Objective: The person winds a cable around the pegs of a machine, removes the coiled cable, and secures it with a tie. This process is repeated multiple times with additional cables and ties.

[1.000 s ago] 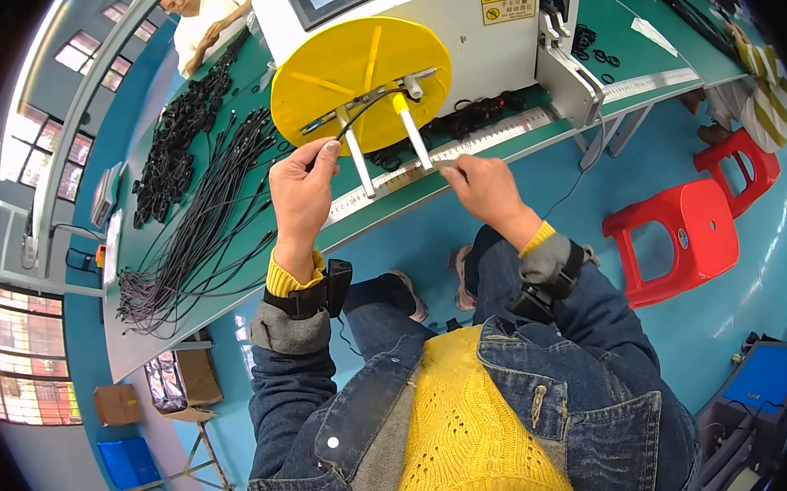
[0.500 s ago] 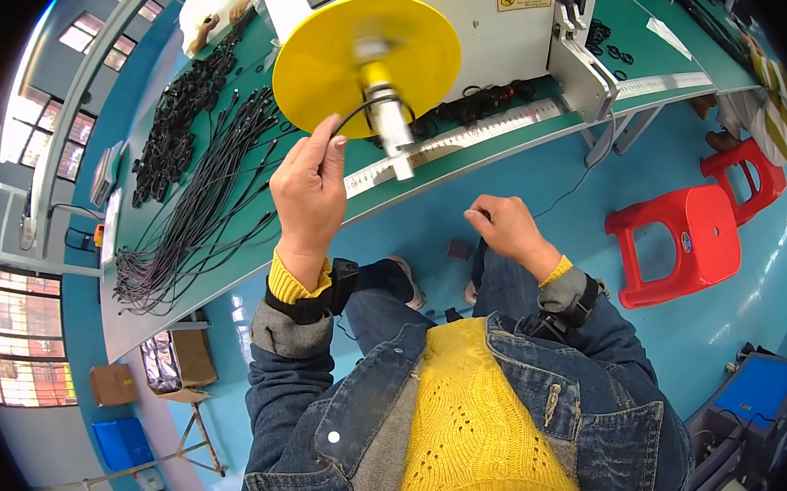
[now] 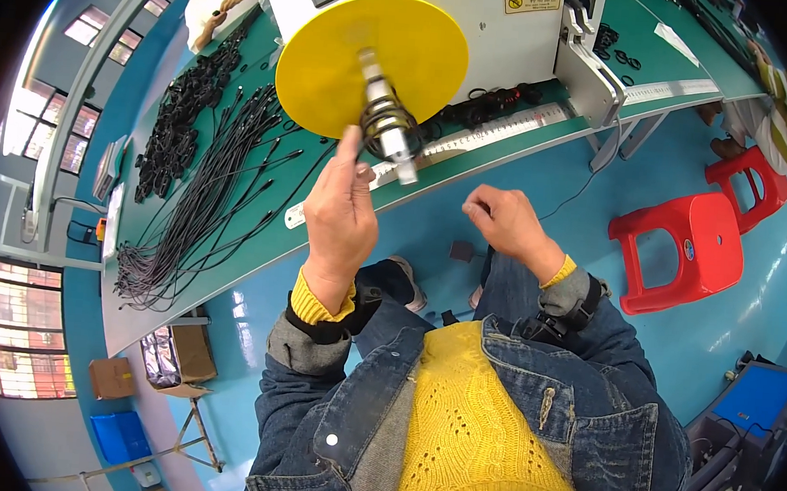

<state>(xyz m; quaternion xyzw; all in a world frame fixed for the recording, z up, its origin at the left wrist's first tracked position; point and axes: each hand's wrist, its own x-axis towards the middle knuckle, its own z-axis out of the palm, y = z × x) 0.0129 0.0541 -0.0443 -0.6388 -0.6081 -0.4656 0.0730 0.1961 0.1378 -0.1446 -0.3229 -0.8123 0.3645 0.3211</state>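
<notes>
My left hand (image 3: 343, 213) is beside the spindle of a winding machine, fingers upright and close together at a black cable (image 3: 385, 128). Several loops of that cable are wrapped round the metal spindle (image 3: 378, 89), in front of a large yellow disc (image 3: 323, 72). The exact contact between fingertips and cable is partly hidden. Off to the right, my right hand (image 3: 512, 226) hovers in front of the table edge, fingers curled, with nothing visible in it.
Straight black cables (image 3: 205, 205) lie bunched on the green table (image 3: 257, 245), with a heap of coiled ones (image 3: 178, 130) behind. A ruler strip (image 3: 502, 130) runs under the white machine housing (image 3: 517, 44). Red stools (image 3: 686, 239) stand right. A person (image 3: 223, 1) sits far left.
My left hand has moved right, closer to the spindle. The cable has gone from a loose loop to several turns round the spindle. My right hand stays nearly in place.
</notes>
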